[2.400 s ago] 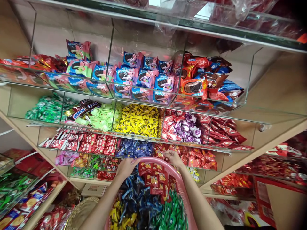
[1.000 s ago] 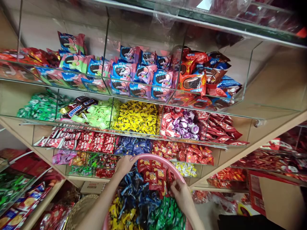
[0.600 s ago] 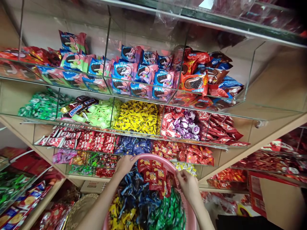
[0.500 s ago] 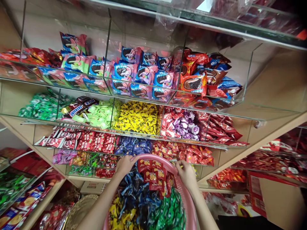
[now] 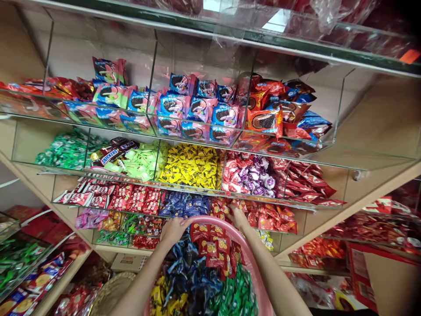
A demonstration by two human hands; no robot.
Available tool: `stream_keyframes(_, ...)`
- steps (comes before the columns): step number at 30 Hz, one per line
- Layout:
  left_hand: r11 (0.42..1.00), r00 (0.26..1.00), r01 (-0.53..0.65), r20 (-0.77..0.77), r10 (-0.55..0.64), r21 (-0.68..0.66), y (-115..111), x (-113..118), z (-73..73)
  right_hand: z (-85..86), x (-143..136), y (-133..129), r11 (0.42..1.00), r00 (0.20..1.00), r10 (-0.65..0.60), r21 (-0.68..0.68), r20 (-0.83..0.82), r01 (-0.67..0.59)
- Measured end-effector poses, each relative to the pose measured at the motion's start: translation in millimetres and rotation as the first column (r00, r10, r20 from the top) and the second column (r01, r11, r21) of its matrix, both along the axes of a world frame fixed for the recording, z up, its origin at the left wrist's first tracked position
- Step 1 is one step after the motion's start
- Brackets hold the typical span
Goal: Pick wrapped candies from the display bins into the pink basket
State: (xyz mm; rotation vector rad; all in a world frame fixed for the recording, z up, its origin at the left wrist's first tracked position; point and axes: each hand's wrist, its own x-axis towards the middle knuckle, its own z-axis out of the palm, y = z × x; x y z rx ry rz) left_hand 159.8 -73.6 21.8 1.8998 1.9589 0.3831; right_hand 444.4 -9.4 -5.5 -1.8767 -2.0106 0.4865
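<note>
The left hand (image 5: 173,230) pinched the pink plastic basket (image 5: 230,227) by its rim. The right hand (image 5: 240,219), finger closure unclear, reached orange-print sachets (image 5: 219,206), probably light, slippery, best edge-held.

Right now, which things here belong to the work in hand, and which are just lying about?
Part of the work:
pink plastic basket, held by the left hand
red, dark blue, green and yellow wrapped sweets inside it
shelved red packets picturing orange slices, by the right hand

Just lying about:
Snickers bars in brown wrappers
brown cardboard box
</note>
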Motion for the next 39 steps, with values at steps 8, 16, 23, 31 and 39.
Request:
stream_keyframes(8,1.000,1.000,0.019,-0.012,-0.019,0.014,0.4,-0.7,-2.1,-1.3,-7.9,0.1,1.000,0.999,0.000,0.024,0.035,-0.001)
stream_keyframes(16,0.999,1.000,0.026,-0.002,-0.026,0.025,0.5,-1.8,-3.1,-6.1,-5.7,-0.6,0.998,0.998,-0.057,0.037,-0.014,0.057)
stream_keyframes(23,0.999,1.000,0.022,-0.020,-0.022,0.025,1.0,-2.0,-3.8,-16.0,2.9,0.6,0.996,0.987,-0.059,0.050,-0.152,0.068)
stream_keyframes(31,1.000,1.000,0.022,-0.001,-0.022,0.007,1.7,-2.5,-3.6,7.6,14.6,-18.1,0.988,0.933,-0.047,0.119,-0.358,0.095)
stream_keyframes(39,0.999,1.000,0.031,0.002,-0.031,0.006,3.9,-2.3,-3.9,58.6,14.3,-74.6,0.991,0.812,-0.032,0.090,-0.583,0.103)
